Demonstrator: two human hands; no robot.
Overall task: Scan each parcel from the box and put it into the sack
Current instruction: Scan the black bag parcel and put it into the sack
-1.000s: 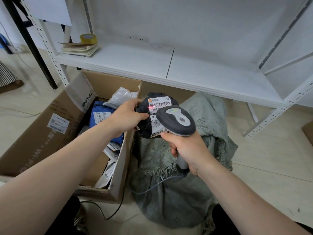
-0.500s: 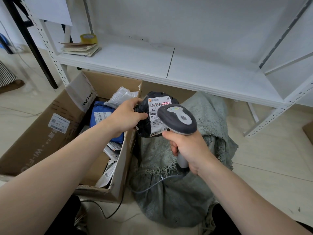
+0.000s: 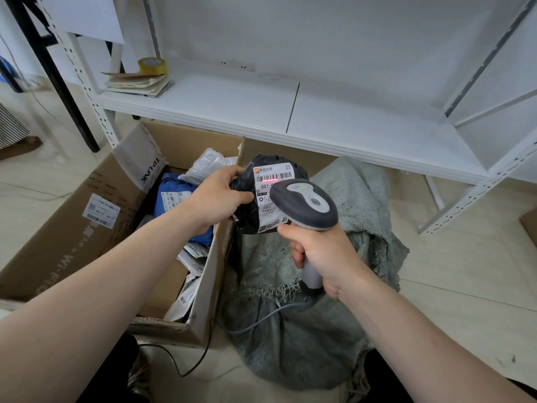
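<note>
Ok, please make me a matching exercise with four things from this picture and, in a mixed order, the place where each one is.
Things:
1. black parcel
2. scanner
3. blue parcel
4. tape roll

Places:
A. on the white shelf
B. in the right hand
C. inside the cardboard box
D. in the left hand

Pairs: 1-D, 2-B, 3-C, 4-A.

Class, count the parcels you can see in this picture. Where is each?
5: a black parcel in the left hand, being scanned; in the box, a blue parcel, a clear bag behind it, and two white parcels nearer the camera. More may lie hidden underneath.
</note>
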